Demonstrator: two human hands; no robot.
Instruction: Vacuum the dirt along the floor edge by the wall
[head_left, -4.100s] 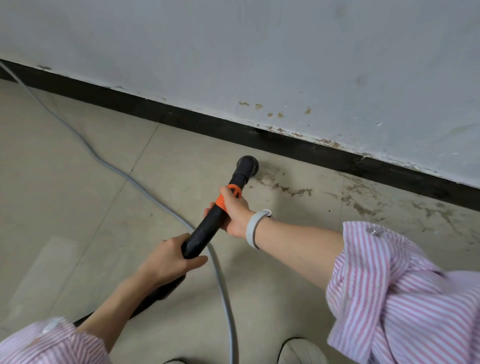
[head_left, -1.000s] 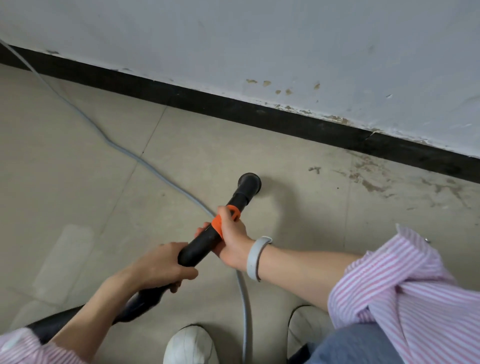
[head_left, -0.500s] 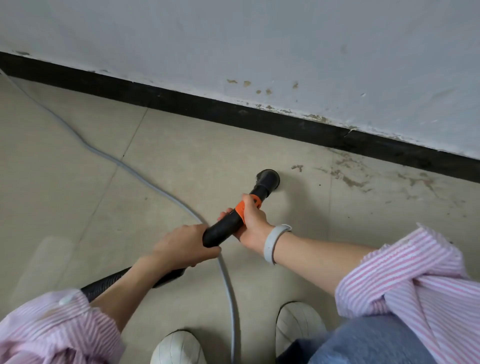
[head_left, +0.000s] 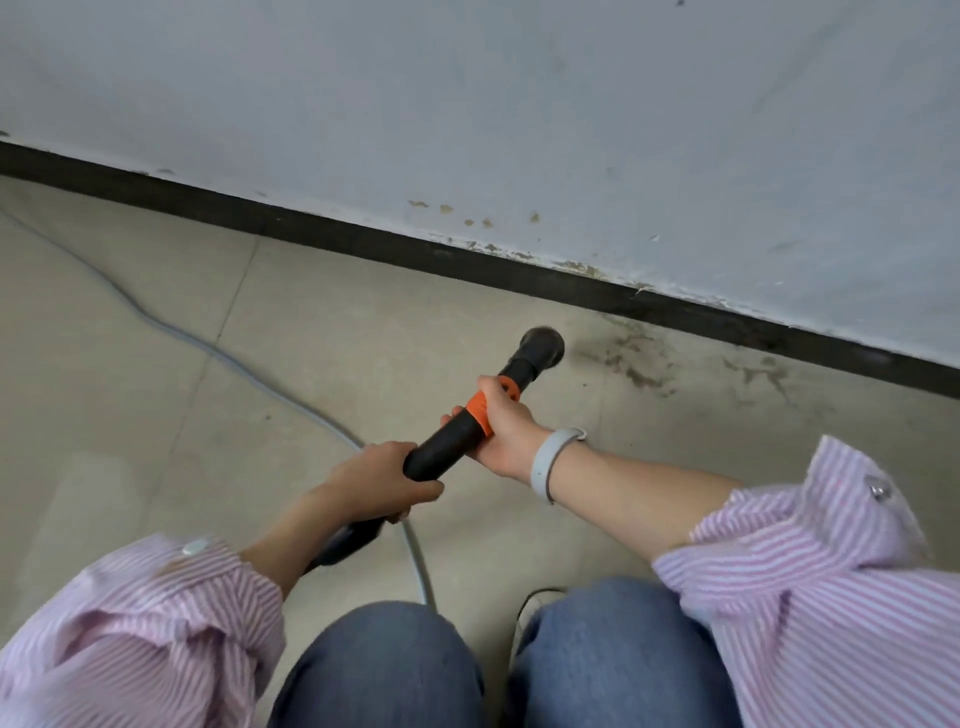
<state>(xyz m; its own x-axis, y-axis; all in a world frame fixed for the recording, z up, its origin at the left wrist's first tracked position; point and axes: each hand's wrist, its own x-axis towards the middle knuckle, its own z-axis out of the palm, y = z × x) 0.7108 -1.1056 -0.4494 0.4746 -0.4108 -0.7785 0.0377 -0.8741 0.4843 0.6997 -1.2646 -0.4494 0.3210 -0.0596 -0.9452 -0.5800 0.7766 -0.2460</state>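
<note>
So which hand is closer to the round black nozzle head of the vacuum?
Right. The right hand grips the orange collar just behind the round black nozzle head; the left hand holds the black tube further back.

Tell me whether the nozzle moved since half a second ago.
Yes. The nozzle went right, toward the dirt and nearer the skirting.

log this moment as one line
left hand grips wand | right hand grips orange collar | nozzle beside dirt
</note>
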